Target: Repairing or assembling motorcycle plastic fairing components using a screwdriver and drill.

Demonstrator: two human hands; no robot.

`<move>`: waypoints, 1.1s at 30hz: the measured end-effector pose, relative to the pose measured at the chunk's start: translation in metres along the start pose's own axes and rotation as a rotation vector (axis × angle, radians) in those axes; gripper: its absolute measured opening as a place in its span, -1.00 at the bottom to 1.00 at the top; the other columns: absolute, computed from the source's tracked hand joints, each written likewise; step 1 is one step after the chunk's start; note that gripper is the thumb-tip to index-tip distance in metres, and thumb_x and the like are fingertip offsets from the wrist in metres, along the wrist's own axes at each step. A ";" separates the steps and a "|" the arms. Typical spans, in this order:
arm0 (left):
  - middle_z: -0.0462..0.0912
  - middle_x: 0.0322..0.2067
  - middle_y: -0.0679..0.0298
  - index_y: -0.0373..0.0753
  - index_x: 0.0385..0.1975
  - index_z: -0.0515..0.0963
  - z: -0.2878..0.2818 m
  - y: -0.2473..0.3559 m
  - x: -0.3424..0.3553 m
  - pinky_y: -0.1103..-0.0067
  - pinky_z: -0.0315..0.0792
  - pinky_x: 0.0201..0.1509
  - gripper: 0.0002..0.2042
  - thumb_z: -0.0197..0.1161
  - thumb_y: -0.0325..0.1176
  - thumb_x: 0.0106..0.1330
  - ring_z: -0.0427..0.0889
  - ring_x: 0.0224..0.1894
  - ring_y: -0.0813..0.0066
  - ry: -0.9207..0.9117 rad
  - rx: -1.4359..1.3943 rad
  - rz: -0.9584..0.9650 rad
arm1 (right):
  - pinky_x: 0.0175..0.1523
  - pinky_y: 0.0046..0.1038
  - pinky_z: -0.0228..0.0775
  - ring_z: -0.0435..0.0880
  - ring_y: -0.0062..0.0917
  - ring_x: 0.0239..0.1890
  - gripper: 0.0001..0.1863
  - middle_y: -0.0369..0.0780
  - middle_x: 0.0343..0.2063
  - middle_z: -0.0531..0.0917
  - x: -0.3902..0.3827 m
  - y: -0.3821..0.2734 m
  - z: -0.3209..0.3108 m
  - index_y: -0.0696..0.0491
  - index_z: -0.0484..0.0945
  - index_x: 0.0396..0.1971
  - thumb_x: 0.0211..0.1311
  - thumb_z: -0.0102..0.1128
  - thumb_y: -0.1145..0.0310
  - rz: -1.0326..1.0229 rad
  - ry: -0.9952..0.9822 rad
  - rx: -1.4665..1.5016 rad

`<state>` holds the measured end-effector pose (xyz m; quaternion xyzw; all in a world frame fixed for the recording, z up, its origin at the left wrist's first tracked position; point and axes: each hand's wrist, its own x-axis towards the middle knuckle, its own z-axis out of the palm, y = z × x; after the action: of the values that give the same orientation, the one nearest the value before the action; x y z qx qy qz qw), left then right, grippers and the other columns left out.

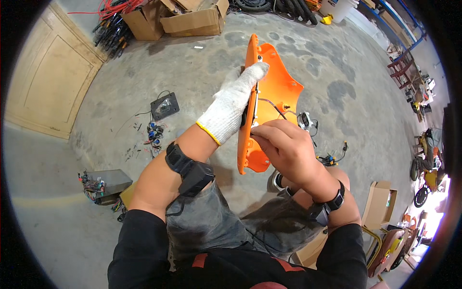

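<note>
Left grip (233, 102), in a white knitted glove, is clamped on the orange plastic shell (279, 72), with the thumb over its upper rim and the other fingers mostly hidden behind. Bare right grip (290, 146) has its fingers bent together at the inner side of the same rim, lower down; whether a small part is pinched between them, I cannot tell. As far as is visible, a dark wire (276, 108) already lies across the hollow of the shell, and a small fitting (287, 107) sits on the inner wall. Where the wire ends is hidden, so I judge the work at the rim as unfinished. Loose connectors (154, 134) and a black square plate (164, 106) lie on the concrete floor (211, 62), apart from the shell. The shell itself is held upright above the floor, nearly edge-on, directly between the two hands, its hollow opening toward the right.
</note>
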<state>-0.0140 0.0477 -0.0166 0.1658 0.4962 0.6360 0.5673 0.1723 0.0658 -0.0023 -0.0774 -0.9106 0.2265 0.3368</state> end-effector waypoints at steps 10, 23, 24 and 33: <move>0.49 -0.14 0.21 -0.21 0.19 0.43 0.002 -0.002 -0.004 0.42 0.58 -0.15 -0.28 0.41 0.20 0.21 0.55 -0.22 0.41 0.022 0.037 0.031 | -0.31 -0.31 0.57 0.71 -0.27 -0.38 -0.84 -0.19 -0.42 0.68 -0.002 -0.010 0.003 0.07 0.67 -0.26 0.14 0.40 0.48 0.148 0.003 0.009; 0.54 -0.07 0.17 -0.29 0.14 0.44 -0.018 0.004 0.012 0.41 0.56 -0.02 -0.24 0.44 0.22 0.15 0.60 -0.14 0.38 0.015 -0.160 0.048 | -0.32 -0.56 0.52 0.66 -0.65 -0.49 -0.77 -0.20 -0.48 0.71 -0.005 0.000 -0.003 0.14 0.68 -0.05 0.32 0.36 0.45 0.396 0.132 0.172; 0.54 -0.07 0.17 -0.29 0.14 0.44 -0.013 0.004 0.013 0.41 0.56 -0.02 -0.24 0.44 0.22 0.15 0.60 -0.14 0.38 0.001 -0.174 0.043 | -0.33 -0.60 0.50 0.63 -0.70 -0.48 -0.79 -0.24 -0.48 0.71 -0.012 0.009 -0.010 0.16 0.69 -0.07 0.36 0.33 0.42 0.507 0.175 0.215; 0.66 -0.10 0.12 -0.19 0.24 0.40 -0.028 0.022 -0.003 0.36 0.70 -0.11 -0.32 0.28 0.21 0.33 0.74 -0.18 0.27 0.102 -0.204 0.062 | -0.49 -0.55 0.40 0.52 -0.66 -0.59 -0.69 -0.31 -0.55 0.56 -0.008 0.110 -0.038 0.18 0.65 -0.13 0.50 0.15 0.21 0.877 0.469 0.465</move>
<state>-0.0468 0.0361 -0.0104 0.0898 0.4516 0.7082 0.5352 0.2016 0.1742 -0.0329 -0.4217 -0.6196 0.5175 0.4129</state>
